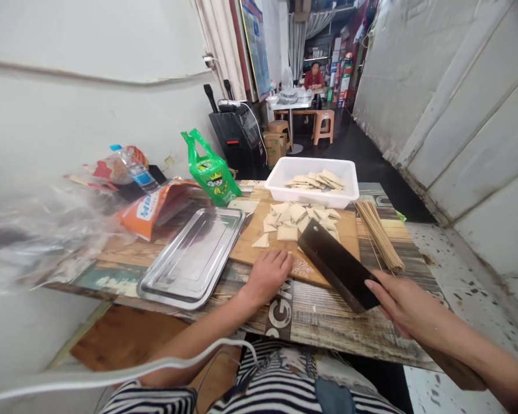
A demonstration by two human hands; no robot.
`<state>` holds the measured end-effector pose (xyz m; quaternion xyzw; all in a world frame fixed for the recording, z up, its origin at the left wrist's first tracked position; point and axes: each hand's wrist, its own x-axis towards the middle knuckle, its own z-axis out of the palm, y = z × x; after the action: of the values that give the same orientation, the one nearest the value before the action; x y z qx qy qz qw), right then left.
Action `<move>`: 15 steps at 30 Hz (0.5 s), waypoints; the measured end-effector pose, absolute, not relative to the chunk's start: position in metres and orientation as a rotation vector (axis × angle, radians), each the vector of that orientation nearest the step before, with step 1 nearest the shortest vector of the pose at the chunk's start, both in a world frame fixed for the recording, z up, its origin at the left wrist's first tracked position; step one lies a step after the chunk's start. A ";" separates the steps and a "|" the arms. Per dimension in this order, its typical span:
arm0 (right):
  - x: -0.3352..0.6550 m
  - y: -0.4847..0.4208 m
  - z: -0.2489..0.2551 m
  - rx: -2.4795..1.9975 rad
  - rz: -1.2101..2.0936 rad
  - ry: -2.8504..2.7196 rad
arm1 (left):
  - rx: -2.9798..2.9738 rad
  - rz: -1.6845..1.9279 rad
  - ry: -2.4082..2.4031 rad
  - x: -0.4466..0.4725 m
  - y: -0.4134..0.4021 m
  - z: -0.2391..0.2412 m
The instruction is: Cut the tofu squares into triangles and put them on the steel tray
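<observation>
My right hand [399,305] grips a cleaver [339,264]; its dark, broad blade slants over the right side of a wooden cutting board [250,247]. A brown handle runs back under my wrist. My left hand [270,273] lies at the board's front edge, fingers side by side, with nothing seen in it. Just beyond it is a heap of pale flat pieces [287,232], which look like firm tofu, many of them triangles; the blade partly hides the heap. Behind the board, a white plastic tub [313,198] holds more pale slabs.
Left of the board lies a metal tray [185,259]. Beyond it are a green bag [213,178], an orange packet [149,213], a plastic bottle [138,172] and clear plastic. Wooden skewers [380,236] lie at right. A white cable [164,365] crosses in front. A person [314,77] sits far back.
</observation>
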<state>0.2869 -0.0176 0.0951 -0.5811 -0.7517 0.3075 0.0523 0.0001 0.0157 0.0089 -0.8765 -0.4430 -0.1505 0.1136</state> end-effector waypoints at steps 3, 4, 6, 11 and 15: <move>0.287 -0.011 0.095 -1.786 0.849 -2.402 | -2.590 -0.632 -1.308 0.002 0.012 0.005; 0.288 -0.009 0.094 -1.794 0.788 -2.422 | -2.591 -0.722 -1.309 0.001 0.011 0.004; 0.291 -0.006 0.091 -1.808 0.662 -2.441 | -2.572 -0.890 -1.332 -0.002 0.009 0.001; 0.285 -0.006 0.093 -1.728 0.405 -2.503 | -2.542 -1.068 -1.534 -0.008 0.006 -0.007; 0.269 -0.006 0.101 -1.666 0.341 -2.605 | -2.620 -0.984 -1.453 -0.006 0.005 -0.012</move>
<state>0.2693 -0.0062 0.1012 -0.5354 -0.8373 0.1097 0.0154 -0.0061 0.0048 -0.0121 -0.8308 -0.4608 -0.3120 -0.0060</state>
